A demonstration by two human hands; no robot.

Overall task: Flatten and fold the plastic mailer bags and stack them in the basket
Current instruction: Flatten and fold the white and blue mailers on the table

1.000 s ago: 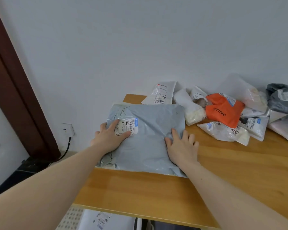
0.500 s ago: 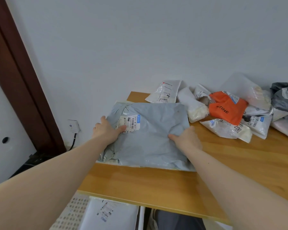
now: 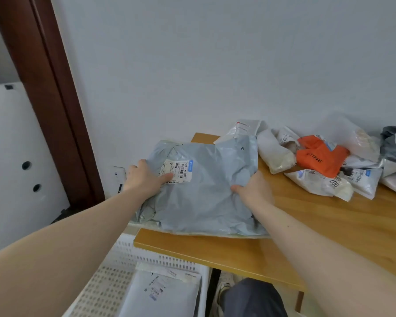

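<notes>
Grey mailer [image 3: 204, 197] — lies at the tabletop's [image 3: 329, 225] left corner, overhanging the edge. Your left hand [image 3: 146, 179] grips its left side, thumb on the label [image 3: 177, 171]; your right hand [image 3: 253, 191] pinches its right edge. Basket [image 3: 114, 282] — below, one folded mailer [image 3: 160, 296] inside.

right hand [image 3: 253, 191] gone from flat to pinching — grey mailer [image 3: 206, 191] bunched, shifted off table's [image 3: 329, 225] left edge

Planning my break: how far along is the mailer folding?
Done: one folded white mailer lies in the white perforated basket. In hand: both hands, left and right, grip the grey plastic mailer. Left: the crumpled pile including an orange bag.
</notes>
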